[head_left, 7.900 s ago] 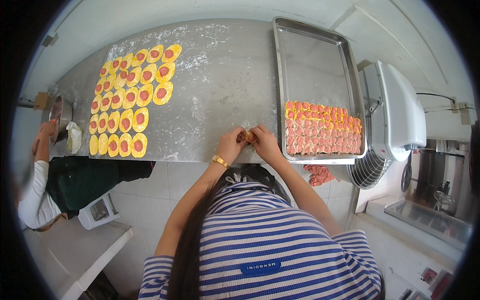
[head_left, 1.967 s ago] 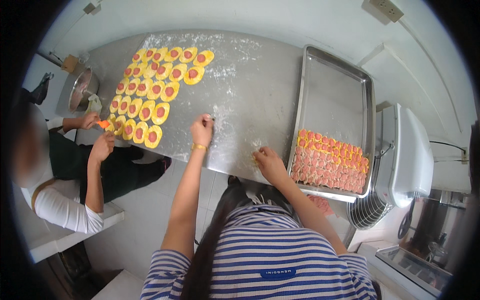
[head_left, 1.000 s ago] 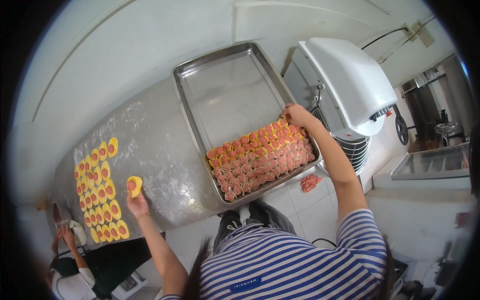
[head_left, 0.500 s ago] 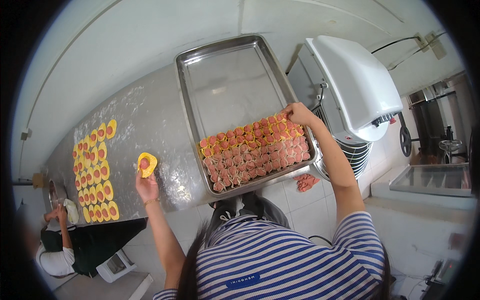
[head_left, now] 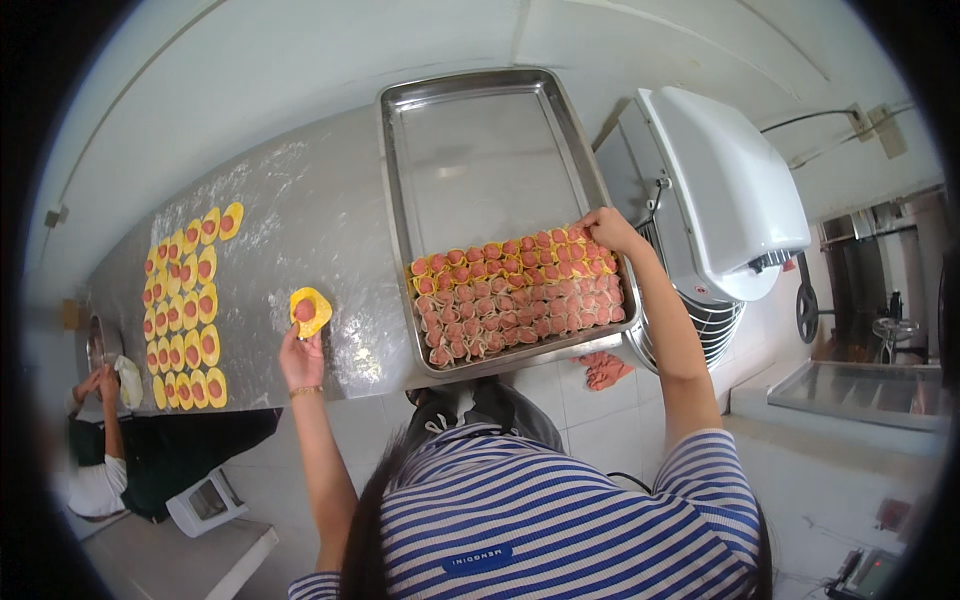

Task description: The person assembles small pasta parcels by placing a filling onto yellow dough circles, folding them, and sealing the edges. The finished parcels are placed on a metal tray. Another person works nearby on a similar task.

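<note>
My left hand (head_left: 302, 362) is closed on the edge of a yellow dumpling wrapper (head_left: 318, 306) with a ball of pink meat filling on it, held over the steel table. My right hand (head_left: 608, 230) reaches into the large metal tray (head_left: 396, 190), fingers pinched at the right end of the farthest dumpling row; they partly hide the dumpling under them. Open-topped dumplings (head_left: 490, 300) pack the near part of the tray in tight rows, yellow-skinned at the back and paler in front. Bare metal shows in the tray's far part.
Rows of yellow wrappers topped with filling (head_left: 190, 310) lie on the floured table (head_left: 330, 200) to the left. Beyond them a co-worker's hands (head_left: 98, 382) are near a metal bowl (head_left: 97, 340). A white mixer (head_left: 725, 190) stands right of the tray. A reddish cloth (head_left: 603, 370) lies below.
The view has shifted, so the table and tray appear farther right or left by small amounts. My left hand still holds the filled wrapper; my right hand stays at the same row end.
</note>
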A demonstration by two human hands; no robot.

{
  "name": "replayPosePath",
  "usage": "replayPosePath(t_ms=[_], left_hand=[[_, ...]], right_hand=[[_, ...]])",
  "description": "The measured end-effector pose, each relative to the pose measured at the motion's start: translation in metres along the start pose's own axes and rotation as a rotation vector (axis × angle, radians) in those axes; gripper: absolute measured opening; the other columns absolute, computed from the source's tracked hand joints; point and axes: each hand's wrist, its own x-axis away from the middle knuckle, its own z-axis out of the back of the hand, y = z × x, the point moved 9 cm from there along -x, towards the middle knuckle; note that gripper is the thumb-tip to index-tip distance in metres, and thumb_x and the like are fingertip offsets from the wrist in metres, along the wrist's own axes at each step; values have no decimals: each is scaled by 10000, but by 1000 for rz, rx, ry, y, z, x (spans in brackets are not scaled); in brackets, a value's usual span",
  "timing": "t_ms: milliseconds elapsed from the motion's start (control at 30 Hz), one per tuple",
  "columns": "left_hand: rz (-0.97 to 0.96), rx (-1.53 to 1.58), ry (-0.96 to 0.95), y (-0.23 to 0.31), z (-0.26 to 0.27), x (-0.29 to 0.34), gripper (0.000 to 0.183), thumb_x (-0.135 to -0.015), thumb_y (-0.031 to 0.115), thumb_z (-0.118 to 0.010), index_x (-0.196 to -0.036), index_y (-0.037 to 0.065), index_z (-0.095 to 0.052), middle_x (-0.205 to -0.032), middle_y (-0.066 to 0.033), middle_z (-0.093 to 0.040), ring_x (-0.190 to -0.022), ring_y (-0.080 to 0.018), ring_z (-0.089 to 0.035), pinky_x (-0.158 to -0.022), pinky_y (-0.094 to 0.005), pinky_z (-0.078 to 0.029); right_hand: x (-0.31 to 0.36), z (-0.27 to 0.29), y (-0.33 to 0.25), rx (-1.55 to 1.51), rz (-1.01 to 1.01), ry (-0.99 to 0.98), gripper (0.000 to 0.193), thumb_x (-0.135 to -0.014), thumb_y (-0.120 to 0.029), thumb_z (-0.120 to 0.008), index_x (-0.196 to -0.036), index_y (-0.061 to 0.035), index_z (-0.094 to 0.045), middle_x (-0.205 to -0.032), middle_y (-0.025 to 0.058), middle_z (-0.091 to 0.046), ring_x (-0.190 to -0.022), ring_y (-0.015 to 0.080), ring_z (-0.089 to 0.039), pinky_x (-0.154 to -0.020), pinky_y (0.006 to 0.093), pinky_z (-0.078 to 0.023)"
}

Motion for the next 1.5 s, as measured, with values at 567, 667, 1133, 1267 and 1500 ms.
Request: replayPosePath(t_ms=[567, 667, 1133, 1267, 1500], left_hand=[[79, -236, -124, -15, -63, 58, 285, -875, 30, -463, -1157, -11, -480, -1114, -113, -566, -1008, -197, -593, -869, -316, -516], [30, -537, -5, -21, -25, 50, 250, -876, 27, -452, -1117, 16, -517, -1063, -73, -580, -948, -143, -595, -823, -263, -499], [34, -631, -48, -37, -4, 36, 283, -838, -34, -562, -1116, 13, -577, -991, -47, -590, -878, -135, -607, -727, -233, -533], [43, -605, -36, -33, -8, 41, 216, -837, -14, -595, -1051, 11, -583, -964, -42, -592, -896, -134, -603, -749, -245, -531], [-160, -449, -165, -21, -20, 49, 147, -837, -49, -564, -966, 23, -565, -1106, -43, -557, -984, -147, -578, -820, -277, -517]], right_hand=[[-15, -230, -322, -1398, -116, -411, 212, -889, -141, -569, -1048, -2, -587, -932, 68, -621, -820, 145, -615, -721, 257, -508], [-19, -265, -312, -1234, -170, -288, 143, -874, -90, -574, -968, 16, -591, -848, 55, -622, -726, 127, -614, -667, 246, -513], [-5, -281, -309, -1114, 18, -235, 341, -762, 47, -590, -1102, 45, -567, -919, 72, -634, -795, 134, -608, -748, 248, -487], [-3, -272, -310, -1235, -92, -236, 319, -763, 34, -627, -1078, 33, -575, -934, 74, -636, -834, 141, -610, -766, 256, -488], [12, -250, -332, -1349, 50, -227, 277, -776, 36, -626, -1048, 32, -578, -949, 71, -638, -847, 136, -609, -778, 259, -484]])
